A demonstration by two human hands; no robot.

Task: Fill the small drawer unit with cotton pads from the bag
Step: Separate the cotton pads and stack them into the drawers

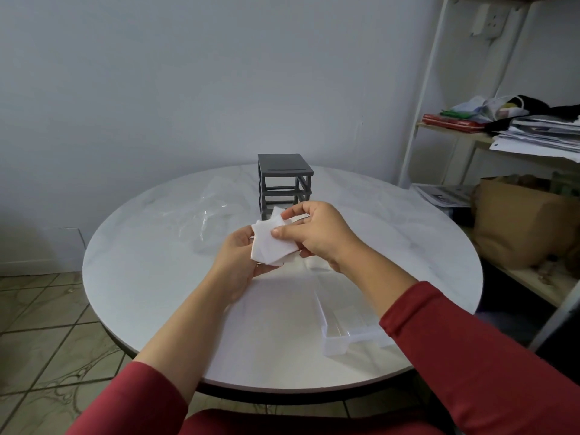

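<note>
Jointly, left grip (241,262) and right grip (317,234) pinch the cotton pads (270,248) between them.

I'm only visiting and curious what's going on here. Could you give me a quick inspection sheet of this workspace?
Surface: round white table, marbled top.
Job's things: grey drawer frame upright at the far side, slots look empty; clear drawer lying near the right edge; clear plastic bag left of the frame; cotton pads stacked in the hands.
Clutter: nothing seen.
Hands: left hand holds the stack from below; right hand pinches it from above.
Cables: nothing seen.
Surroundings: shelf with papers, brown paper bag, tiled floor.
</note>
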